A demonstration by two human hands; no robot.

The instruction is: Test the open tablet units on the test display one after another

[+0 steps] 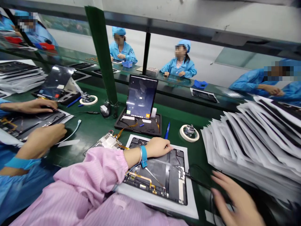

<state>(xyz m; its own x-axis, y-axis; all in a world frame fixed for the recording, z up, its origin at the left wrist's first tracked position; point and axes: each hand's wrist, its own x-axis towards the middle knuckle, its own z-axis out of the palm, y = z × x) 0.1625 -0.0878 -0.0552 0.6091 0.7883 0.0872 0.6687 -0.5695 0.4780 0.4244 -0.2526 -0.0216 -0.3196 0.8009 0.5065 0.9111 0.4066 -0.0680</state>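
White sheeting was laid under the opened tablet, probably against scratches; over the tablet's far edge the left hand was rested, grip indiscernible; right of it, the right hand was held empty, fingers parted.

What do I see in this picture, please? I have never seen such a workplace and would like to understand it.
There is no robot: a person works with bare hands, and the one picture comes from a camera on their head. The pink sleeve leads to the left hand, resting at the far edge of an opened flat device on a white sheet; whether it grips anything is unclear. The blurred right hand, fingers spread, is near a black cable. On the green bench are also a lit screen, a blue pen, a tape roll and a tall stack. The hands at left belong to a co-worker.
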